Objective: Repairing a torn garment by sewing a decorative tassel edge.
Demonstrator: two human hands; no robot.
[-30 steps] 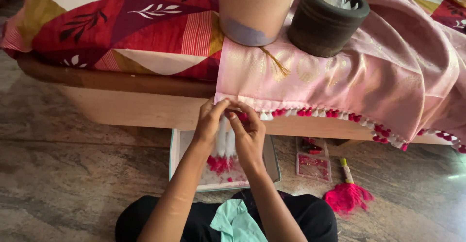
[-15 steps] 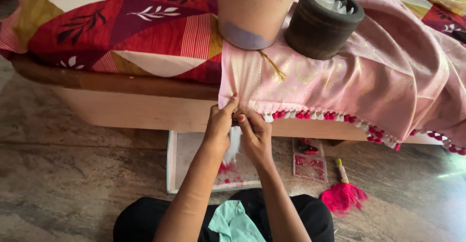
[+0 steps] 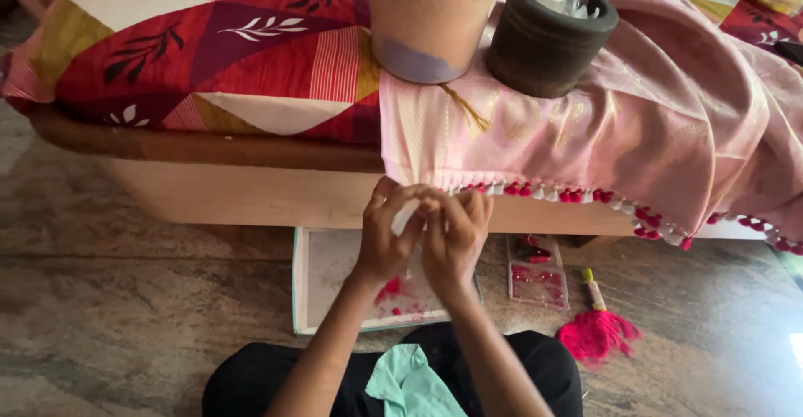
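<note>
A pink cloth [image 3: 585, 124] hangs over the edge of a bed, and its lower hem carries a row of small red and white tassels [image 3: 577, 194]. My left hand [image 3: 385, 237] and my right hand [image 3: 456, 233] meet at the hem's left end. Together they pinch a white tassel [image 3: 406, 214] and its threads between the fingertips. Both hands hover above a white tray [image 3: 322, 279] on the floor, which holds scraps of pink thread.
A pinkish cylindrical pot [image 3: 431, 15] and a dark round stone mortar [image 3: 548, 36] stand on the cloth. The bed has a red patterned cover [image 3: 201, 49]. On the floor lie a clear bead box [image 3: 537, 273] and a bunch of pink thread [image 3: 595, 333].
My hands rose to the hem's left corner half a second ago. Now they sit a little lower, still pinched on the tassel. The view shifted slightly.
</note>
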